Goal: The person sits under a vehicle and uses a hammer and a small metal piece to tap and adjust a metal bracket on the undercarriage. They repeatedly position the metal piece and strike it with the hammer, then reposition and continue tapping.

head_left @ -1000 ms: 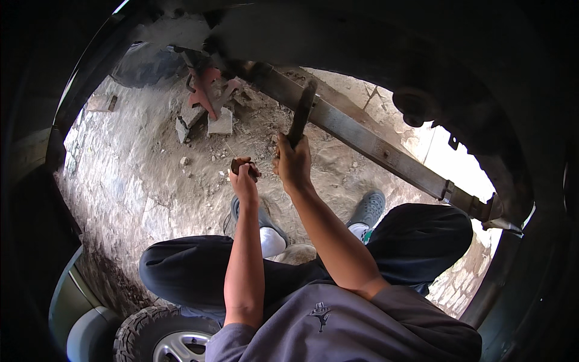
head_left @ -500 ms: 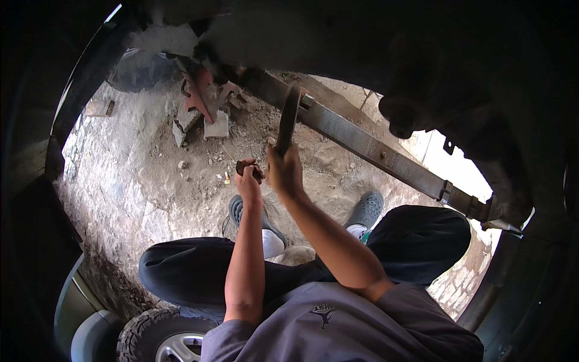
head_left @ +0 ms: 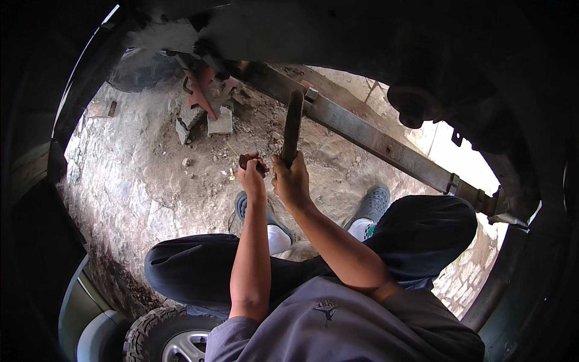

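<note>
My right hand [head_left: 291, 181] grips the lower end of a long flat metal bar [head_left: 293, 123] that stands nearly upright, its top end touching the leaf spring [head_left: 374, 142] by a clamp. My left hand [head_left: 251, 175] is just left of it, fingers closed around a small dark rusty piece [head_left: 248, 160]. Both hands are raised in front of me, above my bent knees and grey shoes [head_left: 371, 205]. What exactly the small piece is cannot be made out.
A red metal stand [head_left: 202, 90] on grey blocks [head_left: 220, 122] props the vehicle at the back. Dirt and stone ground [head_left: 139, 181] lies below. The dark wheel arch surrounds the view; a knobbly tyre [head_left: 163, 335] sits at the lower left.
The bar has swung from leaning right to nearly upright against the leaf spring. Both hands shifted slightly with it; the left still holds the small piece.
</note>
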